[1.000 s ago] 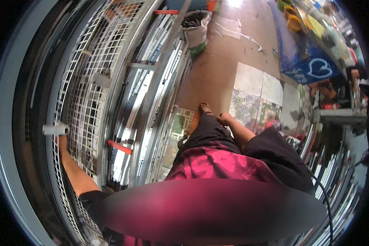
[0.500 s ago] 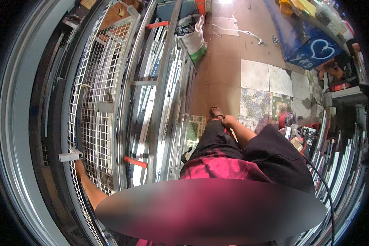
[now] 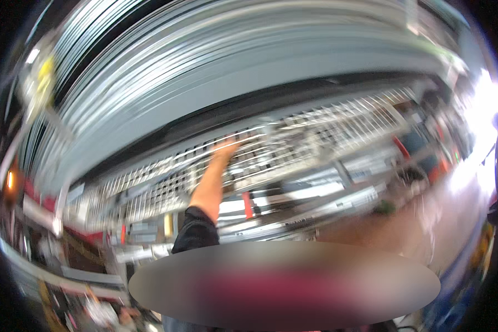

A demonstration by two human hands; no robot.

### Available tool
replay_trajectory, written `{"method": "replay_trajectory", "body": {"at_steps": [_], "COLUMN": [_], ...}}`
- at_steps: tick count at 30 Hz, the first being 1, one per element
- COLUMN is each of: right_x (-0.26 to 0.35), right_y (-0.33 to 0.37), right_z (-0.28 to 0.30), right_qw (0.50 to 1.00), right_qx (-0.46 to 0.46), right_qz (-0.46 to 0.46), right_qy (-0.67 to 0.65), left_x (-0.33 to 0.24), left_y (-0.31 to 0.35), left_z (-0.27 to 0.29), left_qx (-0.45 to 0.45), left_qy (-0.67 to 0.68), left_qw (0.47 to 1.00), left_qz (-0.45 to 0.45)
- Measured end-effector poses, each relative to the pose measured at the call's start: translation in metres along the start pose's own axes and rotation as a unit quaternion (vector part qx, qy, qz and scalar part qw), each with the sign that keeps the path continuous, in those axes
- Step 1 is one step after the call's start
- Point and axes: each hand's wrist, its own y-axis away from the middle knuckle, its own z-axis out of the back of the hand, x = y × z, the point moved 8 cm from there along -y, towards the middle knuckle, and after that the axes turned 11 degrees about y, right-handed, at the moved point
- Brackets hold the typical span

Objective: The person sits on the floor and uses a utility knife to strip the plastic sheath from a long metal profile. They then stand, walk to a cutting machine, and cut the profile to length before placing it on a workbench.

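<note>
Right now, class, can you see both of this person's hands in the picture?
No, only the left hand shows, blurred, at the pale wire mesh, while no right hand is visible.

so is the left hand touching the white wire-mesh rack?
Cannot tell: in the head view, the left hand overlaps the rack, but motion blur hides any contact or gap.

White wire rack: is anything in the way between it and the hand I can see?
Nothing visible is in the way: the left hand is up at the white wire rack. Blur hides its exact grip. The red bar sits beside the forearm, not between them.
</note>
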Motion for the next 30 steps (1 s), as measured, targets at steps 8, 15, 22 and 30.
{"method": "replay_trajectory", "body": {"at_steps": [8,15,22,30], "right_x": [0.069,0.085,0.106,0.202], "right_y": [-0.073,-0.109,-0.134,-0.084], "right_z": [0.019,0.014,-0.028,0.041], "right_qw": [0.998,0.99,0.897,0.982], "right_qx": [0.038,0.061,0.2,-0.013], "right_qz": [-0.012,-0.003,0.037,0.066], "right_qy": [-0.048,-0.126,-0.392,-0.177], "left_x": [-0.03,-0.05,-0.059,-0.072], "left_y": [0.078,0.116,0.141,0.18], "left_z": [0.025,0.033,0.032,0.027], "left_qx": [-0.124,-0.309,-0.355,-0.433], "left_qy": [0.036,0.005,-0.017,0.007], "left_qw": [0.986,0.918,0.89,0.819], "left_qz": [-0.103,-0.248,-0.285,-0.376]}}
